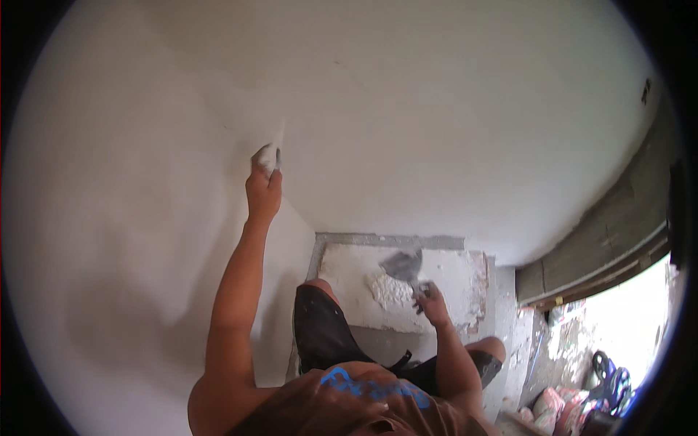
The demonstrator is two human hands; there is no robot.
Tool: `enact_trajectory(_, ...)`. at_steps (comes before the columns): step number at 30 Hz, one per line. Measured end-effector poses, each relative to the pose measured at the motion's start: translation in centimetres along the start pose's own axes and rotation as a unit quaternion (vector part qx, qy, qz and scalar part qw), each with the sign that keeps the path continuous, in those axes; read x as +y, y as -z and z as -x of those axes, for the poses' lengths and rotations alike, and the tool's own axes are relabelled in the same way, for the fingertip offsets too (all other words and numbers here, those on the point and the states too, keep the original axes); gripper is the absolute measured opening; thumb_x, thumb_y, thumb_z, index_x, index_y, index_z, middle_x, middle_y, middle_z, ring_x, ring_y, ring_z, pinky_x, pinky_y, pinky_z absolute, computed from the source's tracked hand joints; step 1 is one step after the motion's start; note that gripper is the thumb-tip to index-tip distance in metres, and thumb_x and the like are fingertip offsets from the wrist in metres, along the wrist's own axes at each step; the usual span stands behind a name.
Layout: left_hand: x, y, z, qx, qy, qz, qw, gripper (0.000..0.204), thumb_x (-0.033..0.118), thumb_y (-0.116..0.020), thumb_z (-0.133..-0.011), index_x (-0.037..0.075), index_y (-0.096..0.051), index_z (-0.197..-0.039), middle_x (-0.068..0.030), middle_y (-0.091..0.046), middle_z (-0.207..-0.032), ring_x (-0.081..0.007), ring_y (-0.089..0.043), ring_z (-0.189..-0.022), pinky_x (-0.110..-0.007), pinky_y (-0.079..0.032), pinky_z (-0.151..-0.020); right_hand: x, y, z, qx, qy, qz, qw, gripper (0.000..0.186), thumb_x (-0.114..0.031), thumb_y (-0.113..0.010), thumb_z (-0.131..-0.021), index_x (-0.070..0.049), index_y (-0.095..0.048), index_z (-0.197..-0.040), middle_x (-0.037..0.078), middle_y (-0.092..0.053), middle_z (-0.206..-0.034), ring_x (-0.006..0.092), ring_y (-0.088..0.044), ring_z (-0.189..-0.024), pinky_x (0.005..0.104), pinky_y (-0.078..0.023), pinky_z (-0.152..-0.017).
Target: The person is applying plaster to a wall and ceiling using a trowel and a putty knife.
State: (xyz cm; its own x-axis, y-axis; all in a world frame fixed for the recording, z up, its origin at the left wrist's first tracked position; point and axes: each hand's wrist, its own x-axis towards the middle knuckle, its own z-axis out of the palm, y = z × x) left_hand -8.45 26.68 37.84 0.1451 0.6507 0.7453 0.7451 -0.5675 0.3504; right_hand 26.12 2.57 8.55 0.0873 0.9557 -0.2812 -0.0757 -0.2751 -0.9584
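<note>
Our left grip [264, 176] wraps a pale tool [275, 150] near the corner; our right grip [430, 299] pinches a scraper [403, 264] above the board [454, 276]. The walls [451, 145] look mostly coated — with white paste [390, 292] unused, we judge some smoothing left.

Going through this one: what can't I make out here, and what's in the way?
All in the head view:
- Left hand: exact finger grip and the pale tool's shape, blurred.
- Right hand: its fingers hide part of the scraper's handle.
- White board: the patch behind the scraper's blade.
- Bright opening: detail washed out by glare.
</note>
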Motion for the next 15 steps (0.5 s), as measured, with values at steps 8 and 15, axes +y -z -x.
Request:
enact_trajectory(8, 4.7, -4.3, 10.7, 0.002, 0.383, 0.548, 0.743, 0.05, 0.0, -0.048, -0.094, 0.004, -0.037, -0.143, -0.011, -0.05, -0.136, -0.0241, -0.053, -0.122, -0.039, -0.047, -0.101, -7.5, -2.2, 3.2, -0.082, 0.041, -0.171, 0.981, 0.018, -0.018, -0.06, -0.097, -0.004, -0.055, -0.108, 0.003, -0.06, -0.078, 0.0069, -0.05, -0.055, 0.0243, -0.039, -0.046)
enact_trajectory(15, 8.0, -6.6, 13.6, 0.002, 0.416, 0.501, 0.759, 0.043, 0.01, -0.047, -0.099, 0.003, -0.041, -0.141, -0.0113, -0.052, -0.133, -0.0228, -0.053, -0.12, -0.037, -0.044, -0.101, -6.3, -3.2, 3.8, -0.077, -0.008, -0.23, 0.97, 0.013, -0.019, -0.059, -0.098, -0.007, -0.054, -0.101, -0.001, -0.054, -0.073, 0.0056, -0.046, -0.051, 0.0227, -0.034, -0.043)
